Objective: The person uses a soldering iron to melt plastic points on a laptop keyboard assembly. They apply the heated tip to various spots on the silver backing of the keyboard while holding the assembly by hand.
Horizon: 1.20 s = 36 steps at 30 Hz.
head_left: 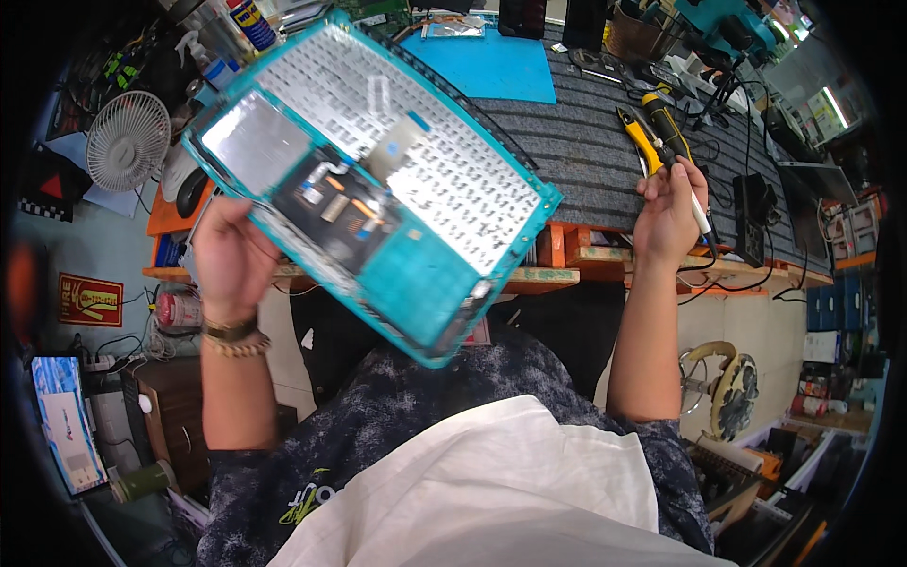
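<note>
My left hand [231,253] grips the lower left edge of a teal laptop top case [420,274], thumb on its inner face. The case is lifted and tilted above the bench's front edge. Its inside faces me, with a silvery keyboard back plate [453,203], a touchpad area and ribbon cables. Slight blur softens it. At the right of the bench my right hand [669,222] has its fingers closed around a slim white-and-black pen-shaped tool [700,213]. Just beyond those fingers lie a yellow-handled tool [642,142] and a yellow-and-black screwdriver-like tool [667,128].
A ridged grey mat [581,132] covers the bench, with a blue mat [491,66] at the back. Cables and a black power strip [750,217] lie at right. A white fan [128,140] and a spray can [251,24] stand at left.
</note>
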Each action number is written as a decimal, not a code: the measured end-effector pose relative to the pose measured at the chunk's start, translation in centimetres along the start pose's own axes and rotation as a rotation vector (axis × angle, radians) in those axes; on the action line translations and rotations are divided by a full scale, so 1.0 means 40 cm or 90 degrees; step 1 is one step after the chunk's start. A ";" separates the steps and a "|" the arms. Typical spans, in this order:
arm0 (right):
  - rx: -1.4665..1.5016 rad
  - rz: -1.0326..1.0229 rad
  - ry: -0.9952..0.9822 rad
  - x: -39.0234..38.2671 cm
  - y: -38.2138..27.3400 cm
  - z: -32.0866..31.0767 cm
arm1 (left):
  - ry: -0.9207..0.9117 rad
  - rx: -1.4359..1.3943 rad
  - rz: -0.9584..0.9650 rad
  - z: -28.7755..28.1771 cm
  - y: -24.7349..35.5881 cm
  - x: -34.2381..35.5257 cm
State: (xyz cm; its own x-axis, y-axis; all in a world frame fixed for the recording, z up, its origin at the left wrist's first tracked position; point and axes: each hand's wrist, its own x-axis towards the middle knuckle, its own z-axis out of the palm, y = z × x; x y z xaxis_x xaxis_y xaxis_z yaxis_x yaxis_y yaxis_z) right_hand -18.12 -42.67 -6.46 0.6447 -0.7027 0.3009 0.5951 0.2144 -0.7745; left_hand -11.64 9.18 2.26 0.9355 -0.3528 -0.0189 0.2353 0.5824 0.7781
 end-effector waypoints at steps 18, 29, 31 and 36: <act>0.018 0.009 0.044 0.004 -0.010 -0.003 | -0.247 0.259 -0.207 0.082 0.121 0.377; 0.009 -0.048 0.053 -0.012 -0.023 0.009 | -0.101 0.174 -0.225 0.073 0.013 0.347; -0.012 -0.049 0.056 -0.010 -0.021 0.002 | -0.052 0.155 -0.201 0.095 -0.001 0.329; -0.042 -0.038 0.077 -0.019 -0.018 0.036 | -0.040 0.144 -0.184 -0.024 0.012 0.332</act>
State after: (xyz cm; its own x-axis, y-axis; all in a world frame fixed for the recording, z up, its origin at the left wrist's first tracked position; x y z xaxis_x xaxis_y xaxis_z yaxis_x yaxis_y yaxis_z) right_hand -18.34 -41.29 -5.33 0.5446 -0.7899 0.2819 0.5949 0.1270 -0.7937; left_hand 1.16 5.46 1.77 0.8189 -0.5277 -0.2255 0.4172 0.2777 0.8653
